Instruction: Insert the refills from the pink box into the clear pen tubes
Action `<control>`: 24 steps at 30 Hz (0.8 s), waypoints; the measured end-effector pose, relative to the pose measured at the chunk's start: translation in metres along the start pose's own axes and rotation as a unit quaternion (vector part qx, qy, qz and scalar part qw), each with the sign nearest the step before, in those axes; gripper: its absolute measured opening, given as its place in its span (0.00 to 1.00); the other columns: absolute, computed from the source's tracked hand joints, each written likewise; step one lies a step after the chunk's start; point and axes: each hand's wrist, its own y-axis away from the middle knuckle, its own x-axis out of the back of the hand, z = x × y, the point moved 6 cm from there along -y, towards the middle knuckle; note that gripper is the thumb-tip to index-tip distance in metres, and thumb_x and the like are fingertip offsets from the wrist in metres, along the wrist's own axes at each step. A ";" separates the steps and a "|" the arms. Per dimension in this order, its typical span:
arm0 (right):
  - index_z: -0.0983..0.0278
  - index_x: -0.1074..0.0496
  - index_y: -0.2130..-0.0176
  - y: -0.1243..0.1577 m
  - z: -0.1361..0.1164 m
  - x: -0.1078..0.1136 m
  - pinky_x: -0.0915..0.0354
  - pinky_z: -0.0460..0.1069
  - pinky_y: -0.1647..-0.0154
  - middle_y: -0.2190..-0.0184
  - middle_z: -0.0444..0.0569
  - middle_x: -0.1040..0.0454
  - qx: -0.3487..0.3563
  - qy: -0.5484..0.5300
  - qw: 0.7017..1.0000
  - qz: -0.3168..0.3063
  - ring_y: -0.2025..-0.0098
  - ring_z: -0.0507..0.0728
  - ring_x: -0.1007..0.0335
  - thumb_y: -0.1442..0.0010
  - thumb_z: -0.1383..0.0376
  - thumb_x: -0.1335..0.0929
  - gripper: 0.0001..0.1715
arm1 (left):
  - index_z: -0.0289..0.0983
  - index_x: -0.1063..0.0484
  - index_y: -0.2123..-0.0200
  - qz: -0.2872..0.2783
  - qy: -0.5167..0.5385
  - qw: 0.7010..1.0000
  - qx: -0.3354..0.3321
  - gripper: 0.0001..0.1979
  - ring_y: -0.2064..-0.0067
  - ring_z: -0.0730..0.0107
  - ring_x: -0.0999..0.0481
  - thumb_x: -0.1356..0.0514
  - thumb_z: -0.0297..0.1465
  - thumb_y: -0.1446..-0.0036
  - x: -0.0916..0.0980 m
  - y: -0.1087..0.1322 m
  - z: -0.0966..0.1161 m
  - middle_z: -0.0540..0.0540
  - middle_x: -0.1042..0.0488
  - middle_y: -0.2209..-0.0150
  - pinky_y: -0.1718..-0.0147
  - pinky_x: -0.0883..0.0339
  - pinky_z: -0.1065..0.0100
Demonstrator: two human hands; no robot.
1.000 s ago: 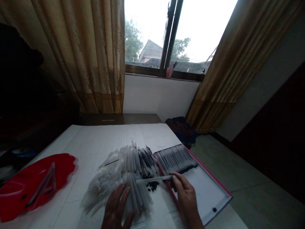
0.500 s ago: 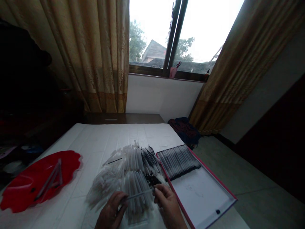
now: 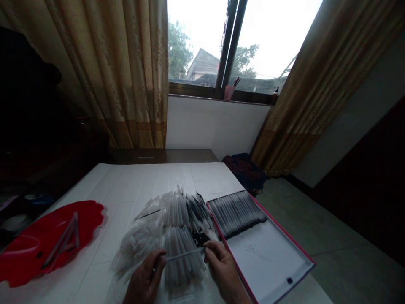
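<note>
A slim translucent pen barrel (image 3: 184,255) is stretched level between my two hands. My left hand (image 3: 146,274) pinches its left end between thumb and fingers. At its right end, my right hand (image 3: 224,268) is closed with the fingertips around the tip; any small part there is hidden. Beneath the held barrel lies a bundle of similar clear barrels (image 3: 179,240). Behind them are thin black sticks like refills (image 3: 196,207) and a heap of small black pieces (image 3: 199,238). Clear plastic bags (image 3: 136,245) with more barrels lie left of the bundle.
A red-rimmed shallow box (image 3: 268,261) on the right holds a row of black-ended pens (image 3: 237,213) at its far end and one small black piece (image 3: 289,280). At left stands a red scalloped tray (image 3: 25,240) with a few barrels. The table (image 3: 126,181) is white.
Both hands stay near the same place, still holding the barrel. My left hand has shifted slightly left and the barrel shows a little more clearly. The camera view has moved slightly.
</note>
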 end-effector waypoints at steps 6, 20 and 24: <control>0.64 0.24 0.69 -0.002 0.003 -0.002 0.42 0.44 0.78 0.81 0.40 0.32 0.005 0.014 1.000 -0.006 0.78 0.50 0.39 0.55 0.53 0.25 0.19 | 0.44 0.28 0.59 -0.044 0.053 0.995 0.070 0.16 0.77 0.75 0.23 0.51 0.45 0.36 -0.005 0.004 -0.009 0.55 0.25 0.77 0.76 0.30 0.79; 0.64 0.24 0.69 -0.003 0.012 0.002 0.44 0.43 0.80 0.82 0.40 0.34 -0.006 0.012 1.000 -0.017 0.79 0.51 0.39 0.57 0.48 0.25 0.24 | 0.42 0.27 0.69 -0.054 0.044 0.996 0.056 0.16 0.75 0.74 0.23 0.48 0.45 0.38 -0.005 0.004 -0.006 0.54 0.24 0.77 0.75 0.31 0.78; 0.64 0.25 0.70 -0.003 0.012 0.003 0.47 0.43 0.82 0.83 0.40 0.34 -0.006 0.024 1.000 -0.014 0.80 0.50 0.41 0.56 0.46 0.26 0.25 | 0.42 0.27 0.65 -0.042 0.042 0.996 0.063 0.15 0.75 0.74 0.23 0.44 0.46 0.40 -0.006 0.002 -0.006 0.53 0.23 0.74 0.74 0.30 0.78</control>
